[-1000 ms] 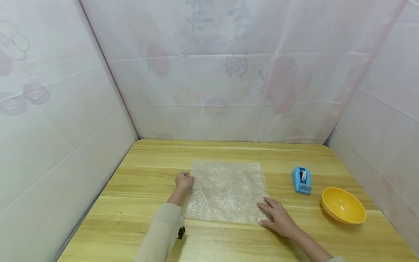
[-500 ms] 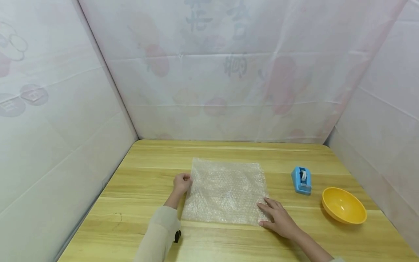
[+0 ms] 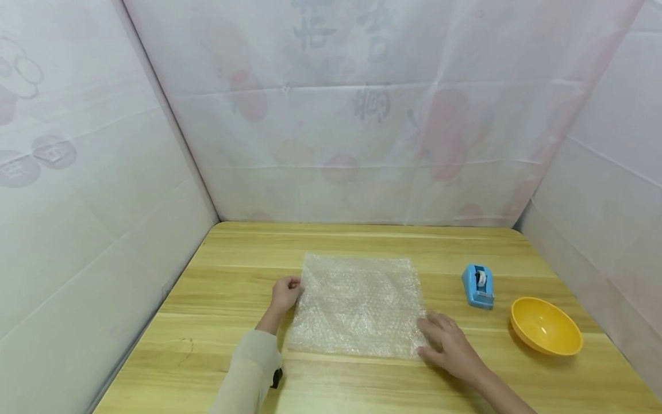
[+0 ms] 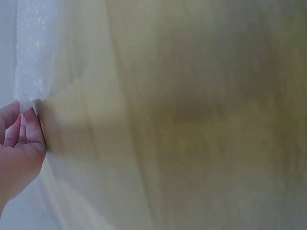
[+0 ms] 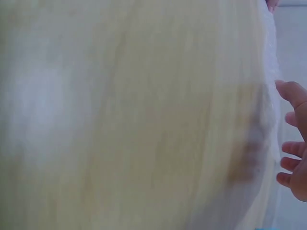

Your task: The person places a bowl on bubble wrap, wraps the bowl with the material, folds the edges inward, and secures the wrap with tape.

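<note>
Left hand (image 3: 285,294) pinches clear, glinting, perhaps wrinkled bubble wrap (image 3: 359,305); right hand (image 3: 451,346) is relaxed.

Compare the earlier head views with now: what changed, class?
The right hand has shifted slightly rightward; whether it touches the bubble wrap is unclear. The left hand has moved slightly left, pinching the wrap's edge. The tape dispenser and yellow bowl stayed put.

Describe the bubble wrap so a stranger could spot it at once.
Start at the wooden table. On it, between the left hand and the right hand, lies the bubble wrap, mostly flat and four-sided. It is colourless and see-through, unlike the blue tape dispenser and the yellow bowl to its right.
</note>
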`<state>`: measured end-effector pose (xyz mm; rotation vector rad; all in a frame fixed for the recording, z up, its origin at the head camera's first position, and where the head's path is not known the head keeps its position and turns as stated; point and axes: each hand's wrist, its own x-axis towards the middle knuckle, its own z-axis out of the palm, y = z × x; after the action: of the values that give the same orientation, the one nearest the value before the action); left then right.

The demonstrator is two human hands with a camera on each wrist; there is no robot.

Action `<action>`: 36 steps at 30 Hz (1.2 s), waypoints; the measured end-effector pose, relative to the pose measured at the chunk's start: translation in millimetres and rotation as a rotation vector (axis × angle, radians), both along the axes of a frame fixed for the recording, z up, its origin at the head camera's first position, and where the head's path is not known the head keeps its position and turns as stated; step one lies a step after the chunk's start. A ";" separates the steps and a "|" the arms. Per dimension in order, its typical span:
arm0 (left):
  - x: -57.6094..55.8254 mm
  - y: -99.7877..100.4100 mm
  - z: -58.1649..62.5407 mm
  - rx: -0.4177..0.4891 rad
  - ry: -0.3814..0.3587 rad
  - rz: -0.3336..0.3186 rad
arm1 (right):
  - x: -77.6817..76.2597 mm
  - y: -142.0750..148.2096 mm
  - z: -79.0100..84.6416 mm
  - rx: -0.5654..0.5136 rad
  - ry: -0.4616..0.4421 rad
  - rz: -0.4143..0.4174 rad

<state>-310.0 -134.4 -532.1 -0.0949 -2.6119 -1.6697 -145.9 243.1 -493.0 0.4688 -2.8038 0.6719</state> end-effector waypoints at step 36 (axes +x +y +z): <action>20.8 6.1 34.4 0.007 -0.104 -0.020 | 35.4 168.4 18.0 -0.105 0.221 -0.591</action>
<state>-289.2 -128.3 -497.7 -0.0352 -2.6870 -1.7359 -110.6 411.5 -475.0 -0.2849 -2.4856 0.5806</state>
